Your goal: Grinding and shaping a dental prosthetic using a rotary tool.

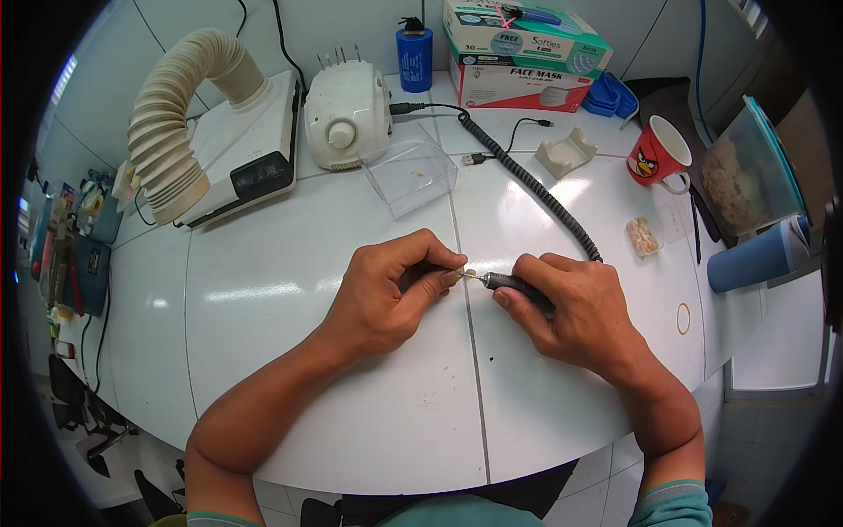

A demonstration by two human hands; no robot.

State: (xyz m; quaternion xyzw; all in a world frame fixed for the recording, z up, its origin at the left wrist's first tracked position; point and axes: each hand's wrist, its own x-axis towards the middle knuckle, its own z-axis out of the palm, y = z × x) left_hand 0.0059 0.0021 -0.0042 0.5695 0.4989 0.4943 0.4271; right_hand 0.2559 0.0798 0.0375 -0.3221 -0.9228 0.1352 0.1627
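Head view shows, at left, a ribbed hose (pixel 162 132), then a white control unit (pixel 351 110). The left hand (pixel 382 294) pinches a small yellowish piece (pixel 471 272) above the white table (pixel 351 430); a clear tray (pixel 413 180) lies just beyond. The right hand (pixel 575 307) is closed around a dark handpiece (pixel 520 292), its tip at the piece. Behind runs a coiled cord (pixel 537 186); farther right are a small clear box (pixel 644 237) and a red mug (pixel 657 151).

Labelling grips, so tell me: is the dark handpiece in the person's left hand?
No, the right hand holds the dark handpiece, which points toward the left hand.
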